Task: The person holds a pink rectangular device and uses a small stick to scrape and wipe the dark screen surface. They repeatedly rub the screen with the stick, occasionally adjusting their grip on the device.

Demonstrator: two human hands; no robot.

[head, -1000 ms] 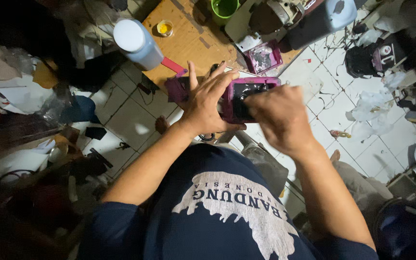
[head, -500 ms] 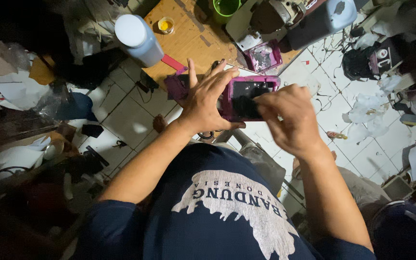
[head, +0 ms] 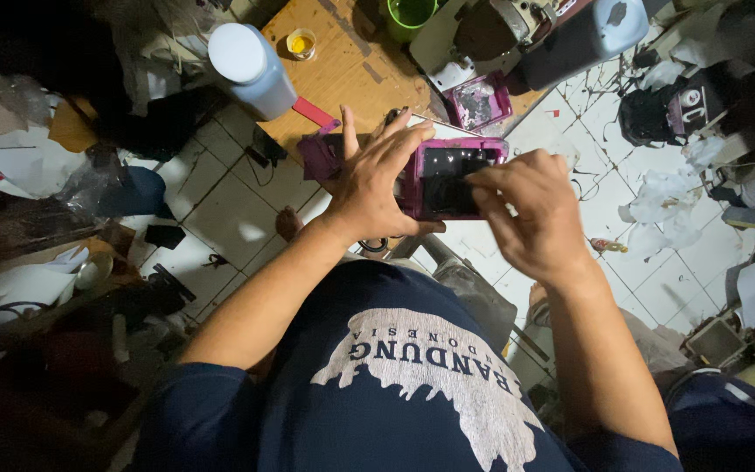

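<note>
Phone [head: 447, 179]: pink case, screen up.
Left hand [head: 369, 188]: fingers spread, cradling.
Right hand [head: 526, 210]: fingers pinching edge; press evenly.

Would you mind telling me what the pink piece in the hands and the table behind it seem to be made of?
The pink piece looks like a glossy synthetic sheet, perhaps faux leather: its dark centre catches the light. The table appears to be bare, matte wood, brown with visible grain. The left hand and right hand hold the piece.

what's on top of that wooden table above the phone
On the wooden table: a white bottle, a small yellow cup, a green cup, a pink tray. The left hand covers its near edge.
</note>
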